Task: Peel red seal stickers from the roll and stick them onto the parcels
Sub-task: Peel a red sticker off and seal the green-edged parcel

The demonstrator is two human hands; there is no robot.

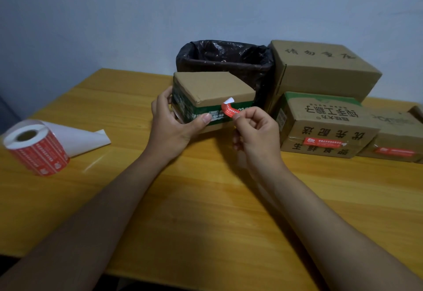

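Materials before you: card, paper, plastic film, wood.
Your parcel (pixel 212 89) is matt brown cardboard with a glossy green printed band; the sticker (pixel 229 110) you pinch is smooth red paper, white-backed; the roll (pixel 36 146) has slick white backing paper; the bin liner (pixel 229 59) is crinkled glossy black plastic; the table (pixel 206 199) is smooth varnished wood.

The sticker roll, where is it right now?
The sticker roll stands at the table's far left edge, well left of both hands, untouched.

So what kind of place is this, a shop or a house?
Probably a small home packing spot: cardboard parcels stacked on a wooden table, a sticker roll, and a lined bin against a plain wall.
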